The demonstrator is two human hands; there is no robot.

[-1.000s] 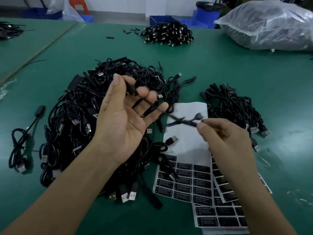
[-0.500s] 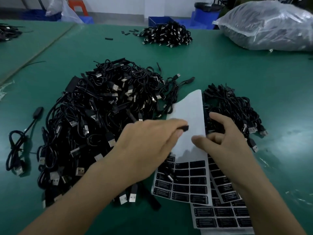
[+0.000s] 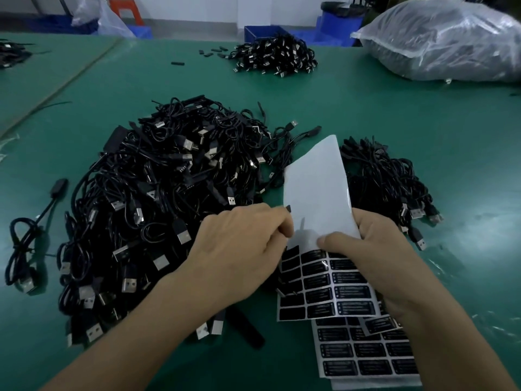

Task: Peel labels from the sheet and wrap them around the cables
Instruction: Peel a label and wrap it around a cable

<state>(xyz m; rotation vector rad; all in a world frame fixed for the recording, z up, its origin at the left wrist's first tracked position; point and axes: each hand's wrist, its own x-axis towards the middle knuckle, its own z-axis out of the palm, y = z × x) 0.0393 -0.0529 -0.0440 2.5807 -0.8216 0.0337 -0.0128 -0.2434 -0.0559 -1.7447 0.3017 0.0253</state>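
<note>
Three cable heaps (image 3: pixel 158 207), three label sheets (image 3: pixel 366 359). Right hand (image 3: pixel 380 255) grips the top sheet (image 3: pixel 318 193), curled higher than before; left hand (image 3: pixel 242 249) pinches a cable end (image 3: pixel 288 208).

**A:** Where is the main heap of cables (image 3: pixel 158 193)?

**B:** Middle-left of the worktop (image 3: pixel 366 114). One stray cable (image 3: pixel 25 241) lies apart on its left.

**A:** And the label sheet (image 3: pixel 318 193)?

**B:** Just right of the heap, with its far end raised. The right hand (image 3: pixel 377 258) pinches its right edge. The left hand (image 3: pixel 239 255) meets its left edge, with a cable end (image 3: pixel 288 208) sticking out at the fingertips. More sheets (image 3: pixel 366 356) lie flat underneath, nearer the person.

**A:** What's behind?

**B:** A smaller bundle (image 3: pixel 386 176) just behind and right of the sheet. Far back there is another pile (image 3: pixel 276 56) at the centre and a plastic bag (image 3: pixel 451 40) at the right. Bins (image 3: pixel 262 31) stand beyond the worktop's back edge.
</note>
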